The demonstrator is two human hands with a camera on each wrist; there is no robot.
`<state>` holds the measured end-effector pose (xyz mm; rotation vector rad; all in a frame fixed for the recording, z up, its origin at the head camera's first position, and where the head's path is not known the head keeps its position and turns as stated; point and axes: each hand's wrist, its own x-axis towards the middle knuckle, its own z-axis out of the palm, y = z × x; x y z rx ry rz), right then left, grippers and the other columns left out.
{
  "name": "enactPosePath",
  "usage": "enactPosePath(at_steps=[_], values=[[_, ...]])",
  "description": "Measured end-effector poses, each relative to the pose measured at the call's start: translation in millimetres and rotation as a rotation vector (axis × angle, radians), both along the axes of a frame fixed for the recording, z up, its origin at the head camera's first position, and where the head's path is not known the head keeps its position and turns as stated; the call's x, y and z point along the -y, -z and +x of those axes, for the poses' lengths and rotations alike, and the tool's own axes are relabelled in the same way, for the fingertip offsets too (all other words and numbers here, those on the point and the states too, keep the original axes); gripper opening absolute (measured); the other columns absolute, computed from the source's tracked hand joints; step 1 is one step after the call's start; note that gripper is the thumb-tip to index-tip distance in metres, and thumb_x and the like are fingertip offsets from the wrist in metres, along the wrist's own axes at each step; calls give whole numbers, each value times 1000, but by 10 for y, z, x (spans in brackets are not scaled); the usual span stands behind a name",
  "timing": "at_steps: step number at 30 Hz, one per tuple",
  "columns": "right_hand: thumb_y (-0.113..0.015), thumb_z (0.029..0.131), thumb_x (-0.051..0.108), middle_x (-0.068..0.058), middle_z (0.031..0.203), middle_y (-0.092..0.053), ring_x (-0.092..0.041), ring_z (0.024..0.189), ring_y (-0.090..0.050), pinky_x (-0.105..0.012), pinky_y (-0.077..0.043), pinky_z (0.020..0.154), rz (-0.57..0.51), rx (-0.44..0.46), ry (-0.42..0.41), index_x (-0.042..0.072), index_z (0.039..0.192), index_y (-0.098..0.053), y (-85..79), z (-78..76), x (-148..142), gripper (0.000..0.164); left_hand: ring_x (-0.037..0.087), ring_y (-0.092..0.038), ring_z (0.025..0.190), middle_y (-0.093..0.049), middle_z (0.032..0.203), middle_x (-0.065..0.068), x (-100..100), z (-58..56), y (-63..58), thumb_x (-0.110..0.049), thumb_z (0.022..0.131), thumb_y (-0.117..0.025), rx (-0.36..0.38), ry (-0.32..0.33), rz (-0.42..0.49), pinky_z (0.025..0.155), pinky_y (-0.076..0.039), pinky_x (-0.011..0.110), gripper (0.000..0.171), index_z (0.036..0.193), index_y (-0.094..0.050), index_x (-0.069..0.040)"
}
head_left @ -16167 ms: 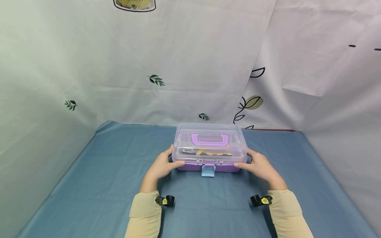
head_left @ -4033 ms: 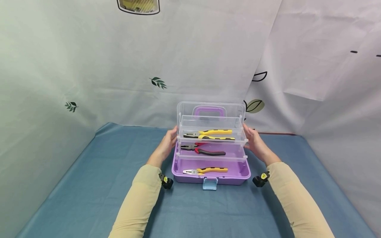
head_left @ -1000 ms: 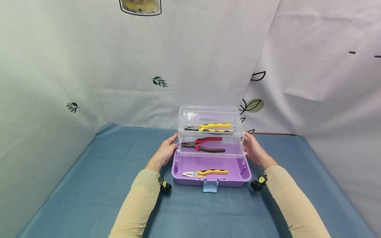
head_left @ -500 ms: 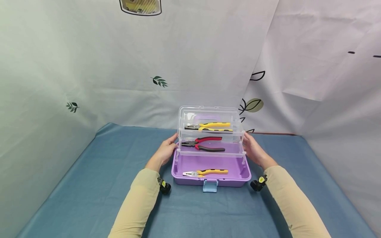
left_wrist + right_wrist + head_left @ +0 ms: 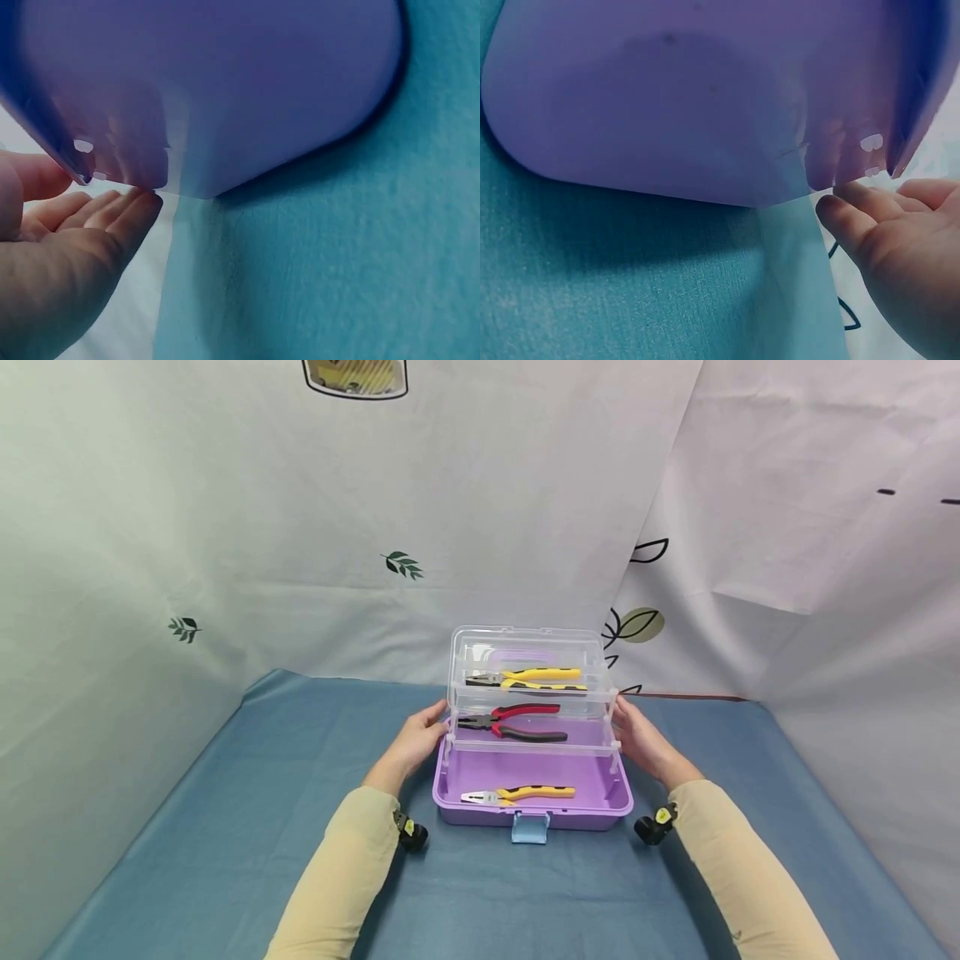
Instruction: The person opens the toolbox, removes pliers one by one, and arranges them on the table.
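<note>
In the head view an opened purple toolbox stands on the table, its clear lid swung back and its two clear trays raised in steps. Yellow-and-black pliers lie in the upper tray, red-and-black pliers in the lower one. Another yellow-handled pair of pliers lies on the box floor. My left hand is at the box's left rear side, fingertips right at the rear edge in the left wrist view. My right hand mirrors it, fingers extended at the right rear corner.
A blue latch hangs down at the box front. Blue cloth covers the table. Pale printed curtain walls rise at the back and both sides, with the back one close behind the lid.
The box was closed between both hands long before; later the lid stood upright. Now the lid leans farther back with the trays spread. In the last second almost nothing has moved.
</note>
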<state>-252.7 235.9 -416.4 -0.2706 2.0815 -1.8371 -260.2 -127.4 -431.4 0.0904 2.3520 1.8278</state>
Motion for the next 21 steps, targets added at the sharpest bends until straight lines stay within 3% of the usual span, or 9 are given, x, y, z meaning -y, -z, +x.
enactPosePath(at_steps=[5, 14, 21], values=[[-6, 98, 57, -18, 158, 7, -47, 142, -8, -61, -14, 113, 9, -2, 2, 12, 152, 6, 6, -9, -6, 72, 33, -41, 133, -42, 144, 22, 18, 73, 6, -8, 98, -43, -41, -7, -78, 108, -37, 43, 46, 143, -37, 1], [-12, 94, 66, -21, 157, 5, -47, 141, -11, -58, -23, 112, 20, -50, -22, 7, 152, 2, -1, 21, -50, 84, 34, -55, 118, -48, 136, 26, 56, 225, -50, -2, 93, -44, -17, 19, -43, 97, -49, 41, 49, 142, -37, 5], [-19, 94, 67, -15, 159, -3, -42, 143, -11, -57, -18, 114, 77, -7, 79, 12, 153, -4, -45, 35, -43, 82, 31, -57, 114, -45, 140, 26, 119, 332, -101, -2, 82, -50, -30, 80, -85, 93, -52, 37, 62, 142, -35, 6]])
